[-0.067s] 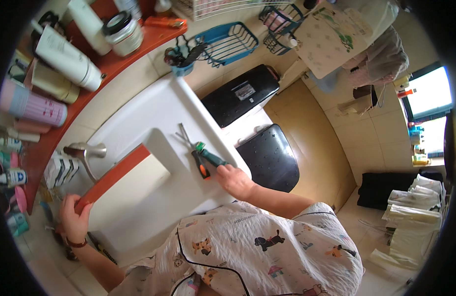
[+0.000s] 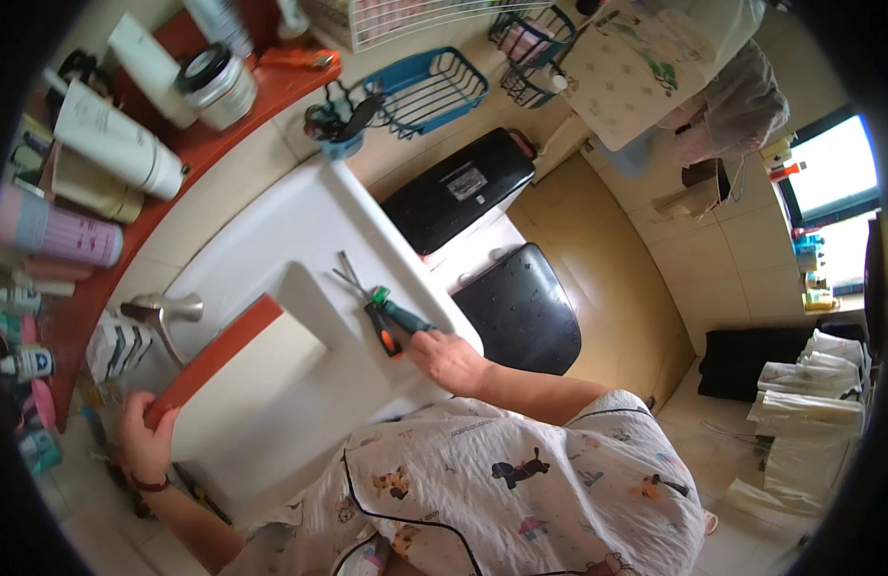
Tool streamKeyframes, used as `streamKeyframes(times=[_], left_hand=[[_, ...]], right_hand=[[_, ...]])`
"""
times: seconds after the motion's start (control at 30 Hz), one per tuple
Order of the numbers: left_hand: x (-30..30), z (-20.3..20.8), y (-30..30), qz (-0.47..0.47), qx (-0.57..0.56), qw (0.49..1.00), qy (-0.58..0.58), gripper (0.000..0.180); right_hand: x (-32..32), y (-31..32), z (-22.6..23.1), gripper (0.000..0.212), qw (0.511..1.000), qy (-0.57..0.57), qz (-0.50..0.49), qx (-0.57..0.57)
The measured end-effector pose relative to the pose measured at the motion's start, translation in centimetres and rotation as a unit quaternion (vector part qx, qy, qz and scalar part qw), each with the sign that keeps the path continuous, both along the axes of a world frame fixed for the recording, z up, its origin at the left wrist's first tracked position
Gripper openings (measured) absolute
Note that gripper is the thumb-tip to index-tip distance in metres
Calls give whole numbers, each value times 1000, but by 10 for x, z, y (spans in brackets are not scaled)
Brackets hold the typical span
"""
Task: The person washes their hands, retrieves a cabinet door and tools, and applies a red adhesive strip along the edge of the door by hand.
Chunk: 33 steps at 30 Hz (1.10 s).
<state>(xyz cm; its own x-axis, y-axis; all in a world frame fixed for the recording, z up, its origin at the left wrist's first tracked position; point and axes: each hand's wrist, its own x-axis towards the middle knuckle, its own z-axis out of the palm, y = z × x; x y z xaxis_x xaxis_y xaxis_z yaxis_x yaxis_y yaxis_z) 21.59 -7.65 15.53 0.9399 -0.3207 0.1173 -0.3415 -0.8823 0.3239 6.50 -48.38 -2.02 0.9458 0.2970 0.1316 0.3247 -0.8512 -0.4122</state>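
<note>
My left hand (image 2: 148, 437) is closed on the near end of a white board with a red edge (image 2: 218, 360), tilted across the sink basin. On the sink's right rim, my right hand (image 2: 451, 363) has its fingers around the handle end of a green-handled screwdriver (image 2: 398, 312). Right beside that one lies a second screwdriver with a black and orange handle (image 2: 383, 331). Both metal shafts point toward the far side of the white sink (image 2: 281, 226). The board hides part of the basin.
A metal faucet (image 2: 166, 307) stands left of the board. Bottles and tubes crowd a red shelf (image 2: 190, 163) at upper left. Beyond the sink is a toilet with a black lid (image 2: 526, 312) and black tank cover (image 2: 463, 187). A blue wire basket (image 2: 430, 91) hangs on the wall.
The whole view has shifted slightly. Both hands keep their holds on the board and the green-handled screwdriver.
</note>
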Motion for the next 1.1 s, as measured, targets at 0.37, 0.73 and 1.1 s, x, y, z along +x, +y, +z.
streamKeyframes(times=[0.37, 0.73, 1.1], left_hand=[[-1, 2, 29, 67, 8, 989, 130, 30], [-10, 0, 10, 152, -22, 980, 129, 27], [-22, 9, -7, 125, 70, 990, 13, 30]], right_hand=[[102, -240, -50, 14, 618, -10, -444, 649], [205, -420, -89, 33, 627, -50, -570, 529], [176, -353, -87, 14, 727, 20, -494, 477]])
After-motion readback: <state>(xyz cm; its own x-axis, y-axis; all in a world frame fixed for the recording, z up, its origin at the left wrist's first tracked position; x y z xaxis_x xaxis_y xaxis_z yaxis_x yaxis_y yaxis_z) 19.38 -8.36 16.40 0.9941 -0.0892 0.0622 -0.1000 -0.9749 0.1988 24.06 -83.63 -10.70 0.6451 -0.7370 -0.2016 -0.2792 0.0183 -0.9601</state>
